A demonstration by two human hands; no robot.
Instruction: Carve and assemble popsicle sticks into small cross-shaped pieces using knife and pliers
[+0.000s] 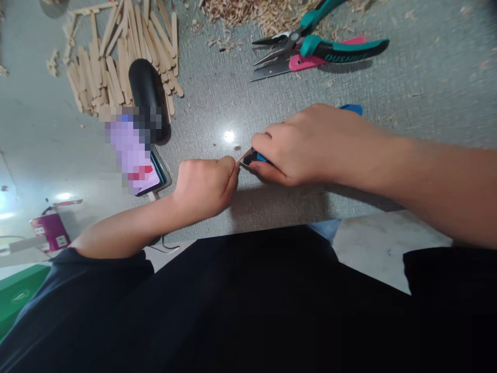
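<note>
My left hand (pixel 207 184) is closed, its thumb and fingers pinching the end of a thin wooden craft stick (pixel 244 155). My right hand (pixel 301 147) wraps around a blue-and-black hand tool (pixel 261 157). Its blue handle end (pixel 352 109) sticks out behind the knuckles, and the grip hides most of it, so its exact kind cannot be made out. The tool's dark metal tip meets the stick just beside my left fingertips. Both hands are close together above the near part of the grey table (pixel 202 129).
Long-nose pliers (pixel 295 44) lie over a pink-handled blade (pixel 306 62). Beyond them is a heap of wood shavings (pixel 252 15). Many craft sticks (pixel 132 36) lie piled at far left, near a black case (pixel 145 88) and a phone (pixel 134 155). A purple box (pixel 50 231) stands further left.
</note>
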